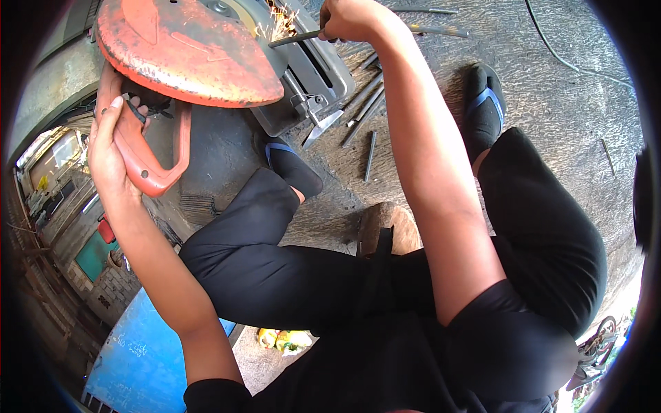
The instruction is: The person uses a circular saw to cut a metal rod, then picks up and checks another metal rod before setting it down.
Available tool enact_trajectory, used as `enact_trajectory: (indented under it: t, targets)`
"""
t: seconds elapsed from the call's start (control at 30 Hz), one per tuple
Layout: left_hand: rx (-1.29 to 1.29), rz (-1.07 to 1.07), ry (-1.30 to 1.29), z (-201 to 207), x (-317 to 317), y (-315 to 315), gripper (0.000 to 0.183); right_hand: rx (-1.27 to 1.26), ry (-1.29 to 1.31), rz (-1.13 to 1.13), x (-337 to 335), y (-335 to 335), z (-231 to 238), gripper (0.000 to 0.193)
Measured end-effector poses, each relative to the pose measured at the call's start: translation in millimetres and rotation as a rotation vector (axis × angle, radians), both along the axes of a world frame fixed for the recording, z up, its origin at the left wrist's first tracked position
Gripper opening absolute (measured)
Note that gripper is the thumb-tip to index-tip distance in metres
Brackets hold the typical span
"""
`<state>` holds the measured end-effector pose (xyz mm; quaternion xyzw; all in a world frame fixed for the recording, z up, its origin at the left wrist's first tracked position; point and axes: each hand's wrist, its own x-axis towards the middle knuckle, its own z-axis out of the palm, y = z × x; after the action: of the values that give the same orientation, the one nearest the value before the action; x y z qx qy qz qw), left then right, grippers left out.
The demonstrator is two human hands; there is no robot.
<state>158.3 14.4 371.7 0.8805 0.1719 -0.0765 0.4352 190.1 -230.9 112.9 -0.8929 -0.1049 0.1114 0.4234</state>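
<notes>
My left hand (110, 151) is wrapped round the orange handle (153, 172) of a cut-off saw, its thumb lying along the upper side near the dark trigger. The saw's worn orange blade guard (196, 51) hides most of the disc. Across at the saw's base (334, 79), my right hand (351, 19) grips a dark metal rod (297, 38). The rod's left end meets the disc, and bright sparks (279, 24) fly there. What looks like the same rod comes out again to the right of my wrist.
Short rod pieces (371, 157) lie scattered on the rough floor beside the saw. My sandalled feet (484, 103) rest either side of them. Between my legs stands a wooden stump (389, 224). A thin cable (551, 49) runs at upper right; a blue panel (134, 354) is at lower left.
</notes>
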Motion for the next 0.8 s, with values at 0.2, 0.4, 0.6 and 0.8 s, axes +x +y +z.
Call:
enact_trajectory:
  t: [0.2,0.4,0.6,0.8]
  targets:
    - [0.028,-0.046,-0.129,-3,-1,-9,0.053,0.053,0.056,-0.022,-12,4,-3,0.021]
    - [0.041,-0.049,-0.089,-3,-1,-11,0.058,0.239,0.087,-0.200,-28,12,-14,0.018]
    - [0.003,-0.094,-0.127,-5,-2,-11,0.055,0.307,0.046,-0.232,-34,14,-19,0.017]
    - [0.003,-0.033,-0.063,-2,0,-5,0.059,0.264,0.030,-0.302,-40,20,-20,0.018]
